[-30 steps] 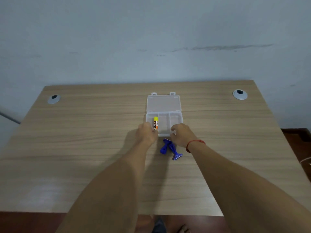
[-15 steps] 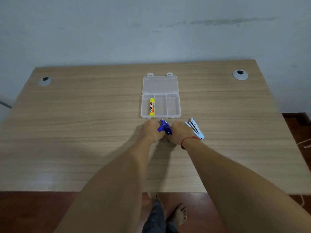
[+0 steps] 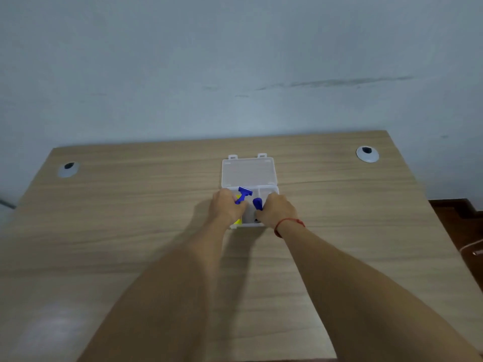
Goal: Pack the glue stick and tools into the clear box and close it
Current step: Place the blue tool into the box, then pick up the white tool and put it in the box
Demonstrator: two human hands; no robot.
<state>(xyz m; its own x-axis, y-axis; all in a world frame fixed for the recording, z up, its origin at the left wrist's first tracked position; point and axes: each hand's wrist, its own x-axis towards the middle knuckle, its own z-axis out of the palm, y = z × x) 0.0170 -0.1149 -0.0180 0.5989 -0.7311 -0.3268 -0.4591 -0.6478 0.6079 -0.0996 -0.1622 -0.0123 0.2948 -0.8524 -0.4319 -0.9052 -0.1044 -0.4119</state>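
The clear box (image 3: 271,190) lies open mid-table, its lid (image 3: 248,171) flat behind it. My left hand (image 3: 227,207) holds a blue T-shaped tool (image 3: 243,194) over the box's left side. My right hand (image 3: 277,210) grips a second blue tool (image 3: 257,203) over the middle compartment. The yellow glue stick (image 3: 237,222) lies in the left compartment, mostly hidden under my left hand. The white-and-blue clip tool seen earlier is out of sight.
The wooden table (image 3: 130,231) has a grey cable grommet at the far left (image 3: 68,169) and another at the far right (image 3: 367,154). A pale wall rises behind. Dark floor and a white cable (image 3: 470,246) show past the right edge.
Both hands lifted the blue tools from the table in front of the box and moved them forward over its compartments. The camera tilted up.
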